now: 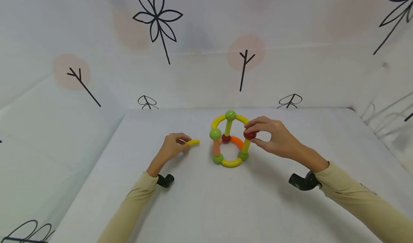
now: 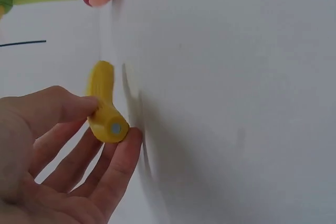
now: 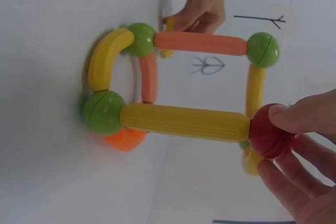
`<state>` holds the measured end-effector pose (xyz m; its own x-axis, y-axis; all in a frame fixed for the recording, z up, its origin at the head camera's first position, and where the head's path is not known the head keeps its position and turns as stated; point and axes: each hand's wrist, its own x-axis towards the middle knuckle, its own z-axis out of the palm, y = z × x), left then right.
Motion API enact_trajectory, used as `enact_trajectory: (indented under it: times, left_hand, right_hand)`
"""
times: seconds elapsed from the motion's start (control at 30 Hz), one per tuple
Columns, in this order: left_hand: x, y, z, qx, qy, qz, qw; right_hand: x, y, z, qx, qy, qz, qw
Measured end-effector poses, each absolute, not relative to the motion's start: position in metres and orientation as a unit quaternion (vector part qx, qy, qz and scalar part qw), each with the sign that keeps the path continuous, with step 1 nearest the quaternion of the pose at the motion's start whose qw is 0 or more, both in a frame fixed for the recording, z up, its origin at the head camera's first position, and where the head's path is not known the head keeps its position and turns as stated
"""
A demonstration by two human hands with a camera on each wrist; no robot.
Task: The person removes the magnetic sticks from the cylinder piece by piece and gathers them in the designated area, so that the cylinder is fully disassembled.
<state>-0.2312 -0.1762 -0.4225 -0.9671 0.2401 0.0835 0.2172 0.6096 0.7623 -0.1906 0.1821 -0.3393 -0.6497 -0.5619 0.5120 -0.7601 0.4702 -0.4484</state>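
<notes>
My left hand (image 1: 174, 145) pinches a curved yellow magnetic rod (image 2: 103, 98) between thumb and fingers, left of the built frame and low over the table. A round metal tip shows at the rod's near end. With its thumb and fingers, my right hand (image 1: 274, 136) grips a red ball (image 3: 272, 131) at the frame's upper right corner. The frame stands on the table: a lower ring with an orange curved rod (image 1: 237, 141) and a yellow one (image 1: 231, 163), uprights, and upper curved yellow rods meeting at a green ball (image 1: 230, 115). Another green ball (image 1: 215, 134) tops the left upright.
The white-covered table (image 1: 206, 207) reaches back to a pale cloth wall (image 1: 200, 78) with printed leaves and twigs. Dark wrist-worn devices (image 1: 303, 182) sit at both of my cuffs.
</notes>
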Motion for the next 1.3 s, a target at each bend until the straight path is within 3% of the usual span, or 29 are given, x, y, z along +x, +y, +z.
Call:
enact_trajectory:
  times: [0.43, 0.83, 1.17, 1.3]
  left_hand:
    - [-0.26, -0.173, -0.424, 0.077, 0.932, 0.353, -0.024]
    - [-0.243, -0.149, -0.396, 0.145, 0.902, 0.4, -0.068]
    - [-0.244, -0.118, -0.364, 0.228, 0.828, 0.512, -0.004]
    - [-0.245, -0.111, -0.36, 0.272, 0.824, 0.497, -0.006]
  right_hand:
    - [-0.191, 0.179, -0.339, 0.39, -0.847, 0.33, 0.147]
    - [-0.192, 0.175, -0.333, 0.374, -0.857, 0.323, 0.146]
    - [-0.195, 0.15, -0.326, 0.356, -0.868, 0.329, 0.105]
    - [-0.196, 0.134, -0.325, 0.355, -0.87, 0.328, 0.103]
